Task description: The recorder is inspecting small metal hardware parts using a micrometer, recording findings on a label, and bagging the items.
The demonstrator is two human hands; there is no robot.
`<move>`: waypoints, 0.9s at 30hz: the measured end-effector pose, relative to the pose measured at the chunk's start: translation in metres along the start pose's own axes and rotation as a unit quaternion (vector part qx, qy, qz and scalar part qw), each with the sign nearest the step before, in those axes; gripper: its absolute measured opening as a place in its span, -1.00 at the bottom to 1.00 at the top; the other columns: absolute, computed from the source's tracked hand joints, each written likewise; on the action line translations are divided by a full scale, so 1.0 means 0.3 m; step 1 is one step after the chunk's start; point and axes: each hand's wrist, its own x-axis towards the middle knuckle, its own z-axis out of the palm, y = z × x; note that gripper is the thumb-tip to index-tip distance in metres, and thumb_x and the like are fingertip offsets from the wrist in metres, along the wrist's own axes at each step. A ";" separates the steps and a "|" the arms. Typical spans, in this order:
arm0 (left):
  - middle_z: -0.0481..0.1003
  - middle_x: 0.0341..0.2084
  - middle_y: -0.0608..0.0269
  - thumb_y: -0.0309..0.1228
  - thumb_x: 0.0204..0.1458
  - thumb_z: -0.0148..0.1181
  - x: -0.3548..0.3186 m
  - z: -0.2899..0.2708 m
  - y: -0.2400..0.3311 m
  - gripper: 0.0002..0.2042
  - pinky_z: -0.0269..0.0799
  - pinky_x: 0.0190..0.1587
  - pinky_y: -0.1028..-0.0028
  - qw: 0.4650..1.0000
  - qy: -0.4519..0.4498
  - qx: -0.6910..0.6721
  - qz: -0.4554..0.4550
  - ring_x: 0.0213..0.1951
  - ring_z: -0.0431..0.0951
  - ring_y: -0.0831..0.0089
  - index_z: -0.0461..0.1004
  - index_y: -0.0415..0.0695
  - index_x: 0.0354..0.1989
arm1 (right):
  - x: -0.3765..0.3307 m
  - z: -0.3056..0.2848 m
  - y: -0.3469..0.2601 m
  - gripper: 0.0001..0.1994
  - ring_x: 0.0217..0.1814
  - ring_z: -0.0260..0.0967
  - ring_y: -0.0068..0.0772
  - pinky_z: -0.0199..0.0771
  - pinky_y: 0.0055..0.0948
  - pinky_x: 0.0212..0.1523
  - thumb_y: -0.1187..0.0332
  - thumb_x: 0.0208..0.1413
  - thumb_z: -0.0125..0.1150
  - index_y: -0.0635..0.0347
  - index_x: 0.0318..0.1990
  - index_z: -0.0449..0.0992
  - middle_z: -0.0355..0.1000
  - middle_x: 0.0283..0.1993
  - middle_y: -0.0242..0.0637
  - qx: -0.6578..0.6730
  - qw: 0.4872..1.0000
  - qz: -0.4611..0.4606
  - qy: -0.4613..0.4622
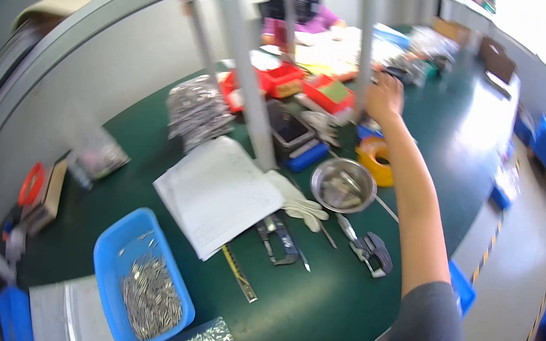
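Observation:
My right arm stretches far across the green table. My right hand [384, 97] is beside the grey rack post [367, 42], its fingers curled and slightly blurred; what they hold, if anything, is hidden. Just past it lie dark items and clear plastic bags [430, 47]. Below the hand are a roll of yellow tape [376, 160] and a steel bowl [326, 195] with small packets in it. Nearer lie a micrometer [278, 241], a caliper-like gauge with a dark grip [371, 252], a pen [304, 260] and a yellow tape rule [239, 274]. My left hand is out of view.
A blue tray [105, 244] of small metal pins stands at the near left. Papers [212, 193], a white glove [300, 205], a dark scale-like device [288, 129] and red bins [328, 93] lie beyond. Rack posts rise from the table. Another person [318, 19] sits across.

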 end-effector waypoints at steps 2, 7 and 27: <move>0.07 0.08 -0.18 -0.15 -0.52 0.36 0.062 0.016 -0.006 0.12 -0.13 0.18 0.18 0.997 -0.053 0.053 0.036 0.13 0.03 -0.02 -0.27 -0.39 0.19 | -0.042 0.019 0.024 -0.78 0.05 0.13 -0.28 0.06 -0.29 0.03 0.32 -0.08 0.00 0.12 -0.29 0.50 0.24 0.01 -0.25 -0.074 0.991 0.026 -0.107; 0.17 0.00 -0.10 0.00 -0.64 0.35 0.015 -0.004 0.001 0.09 -0.14 0.17 0.04 0.994 0.025 0.057 0.090 0.05 0.16 -0.02 -0.07 -0.37 0.11 | -0.026 0.023 0.181 -0.71 -0.13 0.38 -0.33 0.38 -0.37 -0.17 0.19 -0.13 0.12 0.12 -0.26 0.48 0.43 -0.26 -0.21 -0.127 0.986 -0.043 -0.100; 0.13 0.03 -0.04 -0.06 -0.18 0.04 -0.025 0.019 -0.033 -0.31 -0.19 0.12 -0.01 0.942 0.184 -0.254 0.122 0.11 0.08 -0.03 0.09 -0.29 0.07 | -0.590 -0.756 -0.074 -0.84 -0.63 0.17 -0.69 0.18 -0.73 -0.61 0.33 0.08 0.02 0.25 -0.31 0.40 0.30 -0.55 -0.40 0.785 0.577 0.031 -0.226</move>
